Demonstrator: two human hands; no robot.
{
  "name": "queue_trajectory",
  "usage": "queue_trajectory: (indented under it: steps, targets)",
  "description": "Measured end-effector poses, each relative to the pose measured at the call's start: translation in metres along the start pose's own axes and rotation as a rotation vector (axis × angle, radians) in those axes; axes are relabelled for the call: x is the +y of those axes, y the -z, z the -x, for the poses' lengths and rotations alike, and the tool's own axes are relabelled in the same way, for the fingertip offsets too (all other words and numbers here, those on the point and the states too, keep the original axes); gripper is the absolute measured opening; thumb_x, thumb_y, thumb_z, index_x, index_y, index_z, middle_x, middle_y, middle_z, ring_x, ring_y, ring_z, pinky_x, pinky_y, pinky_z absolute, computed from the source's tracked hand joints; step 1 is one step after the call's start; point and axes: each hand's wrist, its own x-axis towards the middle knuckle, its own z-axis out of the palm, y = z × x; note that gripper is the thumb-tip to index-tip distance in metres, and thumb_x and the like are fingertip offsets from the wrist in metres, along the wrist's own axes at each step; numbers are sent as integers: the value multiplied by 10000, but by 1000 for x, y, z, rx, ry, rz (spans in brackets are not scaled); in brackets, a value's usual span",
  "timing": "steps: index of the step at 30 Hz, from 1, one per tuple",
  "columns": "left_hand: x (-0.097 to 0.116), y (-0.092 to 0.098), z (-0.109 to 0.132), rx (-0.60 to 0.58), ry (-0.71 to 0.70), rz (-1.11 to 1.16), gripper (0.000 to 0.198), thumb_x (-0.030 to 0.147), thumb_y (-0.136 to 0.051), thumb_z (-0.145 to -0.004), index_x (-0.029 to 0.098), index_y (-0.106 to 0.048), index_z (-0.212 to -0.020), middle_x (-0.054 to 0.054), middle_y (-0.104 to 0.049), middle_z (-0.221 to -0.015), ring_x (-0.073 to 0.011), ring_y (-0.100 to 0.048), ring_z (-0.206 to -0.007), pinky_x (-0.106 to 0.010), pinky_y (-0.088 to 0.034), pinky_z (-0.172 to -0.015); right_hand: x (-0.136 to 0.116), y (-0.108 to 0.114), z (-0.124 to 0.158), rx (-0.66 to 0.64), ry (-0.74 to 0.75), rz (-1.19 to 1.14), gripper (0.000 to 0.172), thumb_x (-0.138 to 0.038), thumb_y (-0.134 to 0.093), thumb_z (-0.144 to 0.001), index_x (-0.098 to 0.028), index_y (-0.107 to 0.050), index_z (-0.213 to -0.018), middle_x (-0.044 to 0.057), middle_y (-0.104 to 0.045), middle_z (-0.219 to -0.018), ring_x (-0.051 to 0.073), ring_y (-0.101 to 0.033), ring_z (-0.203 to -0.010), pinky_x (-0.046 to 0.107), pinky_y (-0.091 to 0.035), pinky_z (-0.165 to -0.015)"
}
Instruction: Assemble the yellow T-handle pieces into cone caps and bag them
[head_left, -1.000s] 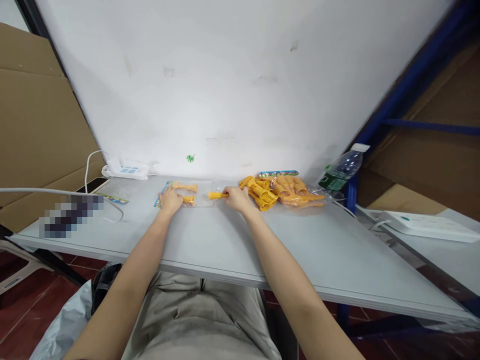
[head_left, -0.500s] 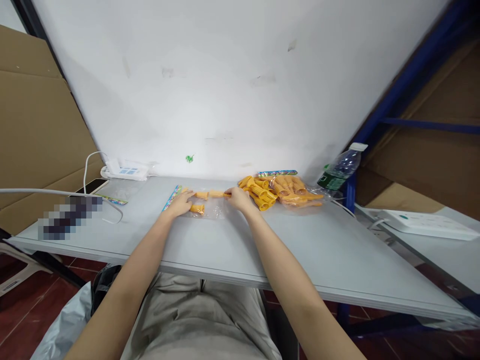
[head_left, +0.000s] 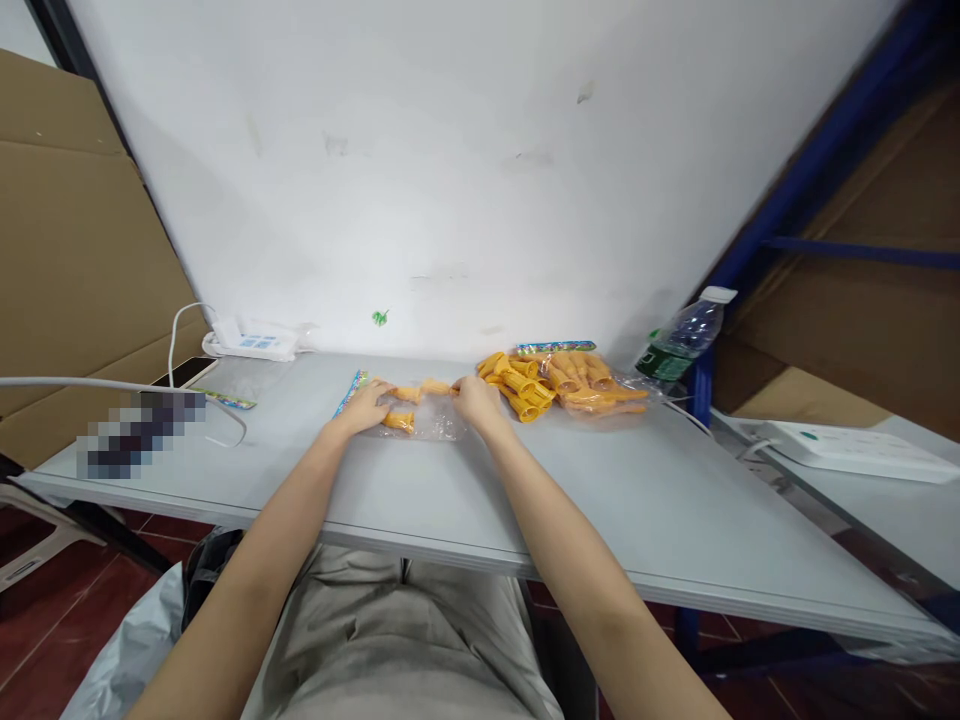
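A clear plastic bag (head_left: 441,426) with a colourful header strip (head_left: 347,393) lies flat on the table, with orange hollow plastic pieces inside it. My left hand (head_left: 365,408) rests on the bag near the header, fingers spread, its thumb close to a flared orange piece (head_left: 399,421). Another orange piece (head_left: 407,393) lies just beyond those fingers. At the bag's right end my right hand (head_left: 478,403) is closed, its fingertips at the narrow end of an orange plastic piece (head_left: 435,386). The grip itself is partly hidden by the hand.
Right of my hand lie a pile of loose orange pieces (head_left: 519,385) and a filled bag (head_left: 592,385). A bottle (head_left: 681,335) leans behind them. At left are a phone (head_left: 196,371), a white power strip (head_left: 255,345), a cable (head_left: 90,383) and another header strip (head_left: 229,400).
The bag and the orange pieces in it have shifted slightly to the right. My right hand has turned a little at the bag's end; my left hand stays on the bag.
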Motion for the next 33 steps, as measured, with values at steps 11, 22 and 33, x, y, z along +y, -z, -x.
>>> queue_trajectory:
  steps: [11,22,33]
  targets:
    - [-6,-2,-3,-4,-32,6,478,91,-485,-697,201,-647,-1133,-45,-629,-1236,-195,-542,-1193,-385,-382,-1087,-1,9,3,-25,-26,-19,297,-159,-504,-834,-156,-734,-1022,140,-728,-1050,240,-670,-969,268,-437,-714]
    - [-2,-2,1,8,-36,50,490,87,-479,-700,186,-632,-1154,-56,-619,-1254,-194,-534,-1211,-354,-372,-1106,-8,-11,-3,5,148,-148,338,-107,-496,-849,-137,-697,-1119,135,-679,-1169,219,-619,-1087,272,-427,-887]
    - [-1,-2,1,155,414,-146,515,184,-449,-836,117,-470,-1346,-160,-528,-1385,-259,-485,-1298,-357,-366,-1074,-6,-24,-6,81,142,-147,378,-201,-605,-832,-109,-599,-1198,167,-584,-1258,244,-542,-1189,312,-413,-952]
